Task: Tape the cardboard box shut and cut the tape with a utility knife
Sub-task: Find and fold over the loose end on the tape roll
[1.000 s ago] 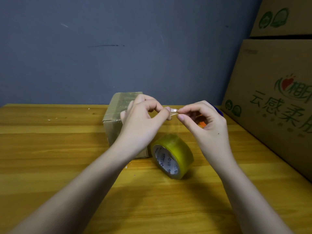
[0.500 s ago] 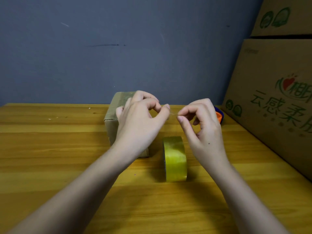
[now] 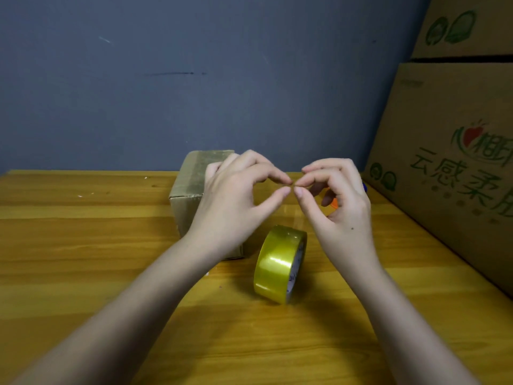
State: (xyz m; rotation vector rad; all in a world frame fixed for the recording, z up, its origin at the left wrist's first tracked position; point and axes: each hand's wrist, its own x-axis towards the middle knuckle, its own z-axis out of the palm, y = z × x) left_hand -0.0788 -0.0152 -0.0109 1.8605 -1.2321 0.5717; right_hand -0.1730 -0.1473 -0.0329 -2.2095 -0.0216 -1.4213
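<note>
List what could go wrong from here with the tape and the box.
1. Both hands, left hand and right hand, pinch a small bit of tape end between their fingertips; it may fold and stick to itself or to the fingers.
2. The tape roll stands on edge on the table, held by neither hand; a tug may roll or topple it.
3. The cardboard box is unheld, so it may slide when tape is pressed on.

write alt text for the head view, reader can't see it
Two bare hands, left hand and right hand, meet fingertip to fingertip above a wooden table, pinching something too small to make out. A yellowish tape roll stands on edge below them, a small taped box behind the left hand, big printed cartons at right.
</note>
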